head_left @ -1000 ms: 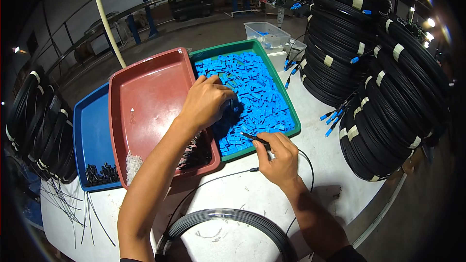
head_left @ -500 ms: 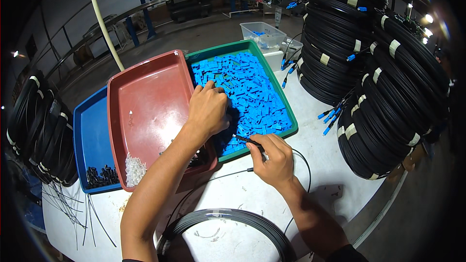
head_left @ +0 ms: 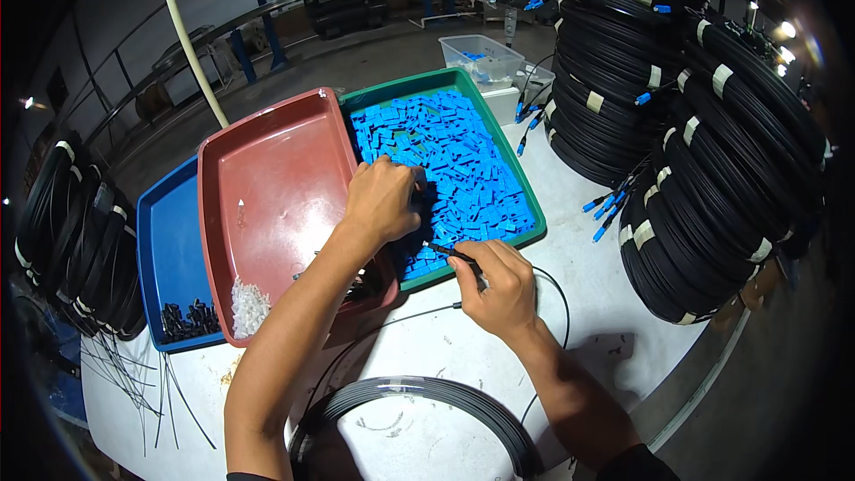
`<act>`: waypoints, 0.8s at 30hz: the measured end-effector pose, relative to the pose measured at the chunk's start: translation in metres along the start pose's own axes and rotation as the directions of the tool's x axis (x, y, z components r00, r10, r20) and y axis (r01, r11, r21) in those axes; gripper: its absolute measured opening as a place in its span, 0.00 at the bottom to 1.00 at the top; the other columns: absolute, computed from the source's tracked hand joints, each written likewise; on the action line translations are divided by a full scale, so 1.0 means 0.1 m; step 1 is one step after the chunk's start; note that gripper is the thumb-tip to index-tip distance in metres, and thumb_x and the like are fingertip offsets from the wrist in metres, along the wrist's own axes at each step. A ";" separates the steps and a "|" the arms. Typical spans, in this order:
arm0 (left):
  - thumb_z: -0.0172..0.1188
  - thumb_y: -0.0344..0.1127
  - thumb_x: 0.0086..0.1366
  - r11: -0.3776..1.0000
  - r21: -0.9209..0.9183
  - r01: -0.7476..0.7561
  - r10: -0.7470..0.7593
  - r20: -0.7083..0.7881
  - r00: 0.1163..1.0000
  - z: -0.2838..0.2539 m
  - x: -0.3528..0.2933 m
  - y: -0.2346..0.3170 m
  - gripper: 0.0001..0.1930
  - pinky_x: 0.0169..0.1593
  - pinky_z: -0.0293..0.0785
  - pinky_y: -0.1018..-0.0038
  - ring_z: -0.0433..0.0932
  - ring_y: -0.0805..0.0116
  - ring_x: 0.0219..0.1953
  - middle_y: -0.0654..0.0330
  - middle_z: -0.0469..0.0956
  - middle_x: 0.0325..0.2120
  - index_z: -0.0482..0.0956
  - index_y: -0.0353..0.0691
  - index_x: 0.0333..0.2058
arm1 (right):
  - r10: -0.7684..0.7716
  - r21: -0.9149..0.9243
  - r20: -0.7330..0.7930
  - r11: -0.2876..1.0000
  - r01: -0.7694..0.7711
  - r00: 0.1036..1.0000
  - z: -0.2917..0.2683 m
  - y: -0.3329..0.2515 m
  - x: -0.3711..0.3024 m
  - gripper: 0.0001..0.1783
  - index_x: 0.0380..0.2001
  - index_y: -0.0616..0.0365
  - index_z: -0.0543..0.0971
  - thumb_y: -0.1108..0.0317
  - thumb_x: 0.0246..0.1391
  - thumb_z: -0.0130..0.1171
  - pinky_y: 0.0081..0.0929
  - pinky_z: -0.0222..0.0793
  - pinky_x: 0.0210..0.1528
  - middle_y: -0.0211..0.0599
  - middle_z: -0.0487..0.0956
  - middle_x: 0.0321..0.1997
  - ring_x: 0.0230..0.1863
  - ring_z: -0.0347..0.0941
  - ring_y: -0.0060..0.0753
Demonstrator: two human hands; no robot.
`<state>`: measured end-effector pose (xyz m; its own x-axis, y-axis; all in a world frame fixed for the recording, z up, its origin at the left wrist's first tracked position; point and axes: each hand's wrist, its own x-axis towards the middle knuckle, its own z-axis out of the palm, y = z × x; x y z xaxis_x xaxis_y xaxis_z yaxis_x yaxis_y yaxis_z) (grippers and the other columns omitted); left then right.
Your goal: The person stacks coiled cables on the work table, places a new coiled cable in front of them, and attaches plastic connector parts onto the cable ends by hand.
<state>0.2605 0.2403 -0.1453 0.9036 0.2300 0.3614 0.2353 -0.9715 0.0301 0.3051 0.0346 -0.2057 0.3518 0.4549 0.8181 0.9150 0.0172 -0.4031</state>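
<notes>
My left hand reaches over the edge between the red tray and the green tray. Its fingers are curled at the blue connector housings heaped in the green tray, and its fingertips are largely hidden, so what it grips cannot be made out. Between the thumb and fingers of my right hand is the end of a black cable, a black connector with a pale tip pointing left. That end hovers over the near edge of the green tray. The cable loops down toward a black coil on the white table.
The red tray carries white clear pieces and dark parts beneath my forearm. A blue tray with black parts lies at left. Tall stacks of coiled black cable stand right, another stack left. Behind is a clear bin.
The whole view has shifted slightly. My left hand's fingers have moved a little over the blue housings; my right hand keeps its pinch on the cable end.
</notes>
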 end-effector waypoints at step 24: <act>0.67 0.24 0.64 0.160 -0.984 0.083 -0.317 0.028 0.948 -0.54 -2.43 -0.09 0.07 0.49 0.80 0.73 0.83 0.71 0.42 0.56 0.84 0.39 0.78 0.34 0.39 | -0.303 0.466 0.312 0.874 0.133 0.900 -0.04 -0.85 -0.05 0.13 0.43 0.58 0.83 0.76 0.52 0.66 0.38 0.77 0.35 0.42 0.83 0.34 0.32 0.81 0.46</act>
<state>0.0197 0.1900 -0.1835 0.7924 0.5274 0.3065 -0.2398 -0.1928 0.9515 0.2261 0.0272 -0.1743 -0.0224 0.6821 0.7309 0.7549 0.4909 -0.4350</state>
